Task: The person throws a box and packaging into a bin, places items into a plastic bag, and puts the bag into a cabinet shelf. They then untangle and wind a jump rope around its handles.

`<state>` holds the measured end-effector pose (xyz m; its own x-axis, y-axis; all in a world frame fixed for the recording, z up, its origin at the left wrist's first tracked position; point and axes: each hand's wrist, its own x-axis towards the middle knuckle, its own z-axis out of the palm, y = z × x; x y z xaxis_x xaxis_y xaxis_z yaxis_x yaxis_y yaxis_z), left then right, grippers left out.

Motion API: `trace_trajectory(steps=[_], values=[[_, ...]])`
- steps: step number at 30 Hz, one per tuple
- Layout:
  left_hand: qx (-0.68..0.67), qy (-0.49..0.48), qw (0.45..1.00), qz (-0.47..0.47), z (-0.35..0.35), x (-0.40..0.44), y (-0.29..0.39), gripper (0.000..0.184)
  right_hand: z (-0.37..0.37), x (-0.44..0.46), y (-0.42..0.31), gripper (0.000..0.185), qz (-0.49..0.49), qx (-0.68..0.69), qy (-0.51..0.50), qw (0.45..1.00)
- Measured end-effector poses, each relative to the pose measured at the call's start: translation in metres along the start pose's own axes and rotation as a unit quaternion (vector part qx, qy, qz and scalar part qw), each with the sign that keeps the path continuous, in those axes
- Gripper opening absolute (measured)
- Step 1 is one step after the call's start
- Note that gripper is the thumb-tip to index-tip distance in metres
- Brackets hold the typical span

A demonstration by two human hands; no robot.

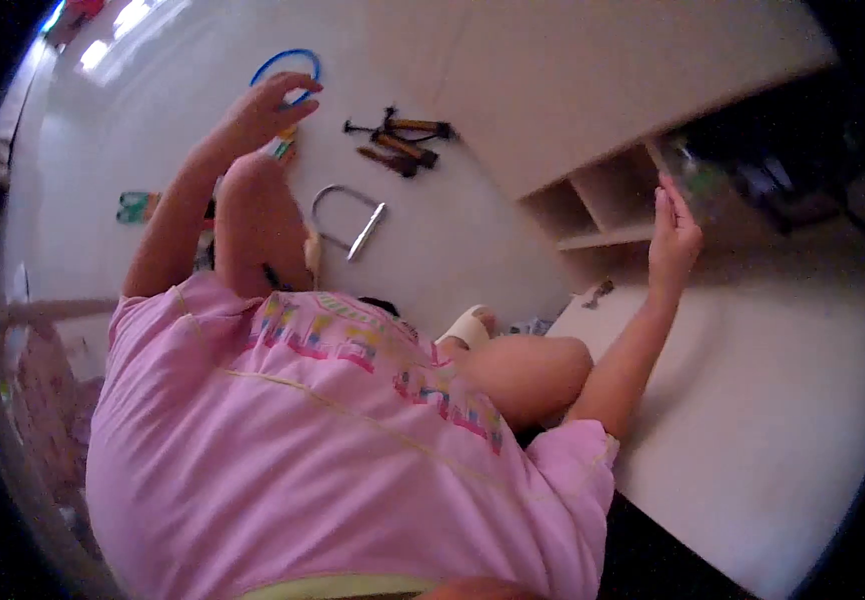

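- Left hand [263,112]: fingers are curled at thin blue round ring [298,51], seen near pale smooth floor [493,215]; firm grip vs. mere overlap can't be told.
- Right hand [675,245]: thumb & fingertips are brought together beside blurred clear-and-green item [701,178], by light-wood cabinet [573,75]; hold can't be confirmed b/c of blur.
- Ring could be dropped if pinched only by fingertips.
- Clear-and-green item could be snagged on dark bundle [768,175], b/c both sit v. close.
- Orange-and-black long-handled tools [413,150] & U-shaped silver metal bar [368,232] could be knocked if floor isn't watched.
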<state>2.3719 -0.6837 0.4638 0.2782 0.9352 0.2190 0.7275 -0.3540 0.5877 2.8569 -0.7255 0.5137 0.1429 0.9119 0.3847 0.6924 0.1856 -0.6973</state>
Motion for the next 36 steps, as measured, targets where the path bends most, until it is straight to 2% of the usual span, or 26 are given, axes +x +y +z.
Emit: trace_trajectory(steps=[3, 6, 7, 8, 10, 12, 14, 16, 19, 22, 25, 26, 28, 29, 32, 36], values=[[-0.014, 0.070, 0.996, -0.044, -0.029, -0.040, -0.027, 0.027, 0.054, -0.004, -0.042, 0.028, -0.024, -0.049, -0.208, 0.977], [-0.015, 0.177, 0.980, -0.084, -0.053, -0.105, -0.032, 0.026, 0.110, -0.034, -0.072, 0.032, -0.095, -0.113, -0.411, 0.900], [-0.194, 0.222, 0.946, -0.137, -0.051, -0.134, -0.053, 0.025, 0.134, -0.049, -0.067, 0.034, -0.107, -0.135, -0.459, 0.871], [-0.170, 0.248, 0.934, -0.192, -0.055, -0.151, -0.051, 0.024, 0.153, -0.054, -0.056, 0.036, -0.123, -0.152, -0.509, 0.838], [-0.190, 0.249, 0.926, -0.212, -0.038, -0.213, -0.113, 0.027, 0.189, -0.077, -0.067, 0.038, -0.122, -0.183, -0.567, 0.794], [-0.139, 0.208, 0.900, -0.357, -0.007, -0.279, -0.151, 0.033, 0.212, -0.112, -0.027, 0.038, -0.118, -0.201, -0.563, 0.793], [0.016, 0.132, 0.881, -0.454, 0.030, -0.350, -0.165, 0.037, 0.207, -0.142, -0.021, 0.039, -0.108, -0.259, -0.599, 0.750], [0.006, 0.095, 0.844, -0.527, 0.051, -0.408, -0.194, 0.038, 0.216, -0.157, -0.023, 0.038, -0.061, -0.244, -0.615, 0.747], [-0.085, 0.129, 0.787, -0.598, 0.089, -0.462, -0.213, 0.046, 0.220, -0.180, -0.017, 0.039, -0.044, -0.266, -0.608, 0.747], [0.061, 0.323, 0.762, -0.558, 0.127, -0.464, -0.242, 0.058, 0.224, -0.191, -0.003, 0.040, 0.000, -0.293, -0.600, 0.744], [0.054, 0.500, 0.630, -0.592, 0.107, -0.426, -0.263, 0.066, 0.238, -0.216, -0.002, 0.041, 0.027, -0.313, -0.624, 0.716], [0.015, 0.487, 0.633, -0.602, 0.110, -0.419, -0.279, 0.065, 0.242, -0.221, 0.001, 0.041, 0.026, -0.318, -0.635, 0.703], [-0.066, 0.461, 0.635, -0.616, 0.116, -0.398, -0.301, 0.062, 0.244, -0.232, 0.022, 0.041, 0.035, -0.251, -0.643, 0.723], [-0.096, 0.313, 0.673, -0.663, 0.109, -0.390, -0.293, 0.054, 0.243, -0.232, 0.029, 0.041, 0.040, -0.219, -0.648, 0.729], [0.040, 0.090, 0.706, -0.701, 0.132, -0.385, -0.294, 0.043, 0.249, -0.233, 0.032, 0.040, 0.008, -0.261, -0.613, 0.746], [0.006, 0.129, 0.747, -0.652, 0.171, -0.414, -0.287, 0.034, 0.257, -0.233, 0.012, 0.039, 0.022, -0.255, -0.600, 0.758]])
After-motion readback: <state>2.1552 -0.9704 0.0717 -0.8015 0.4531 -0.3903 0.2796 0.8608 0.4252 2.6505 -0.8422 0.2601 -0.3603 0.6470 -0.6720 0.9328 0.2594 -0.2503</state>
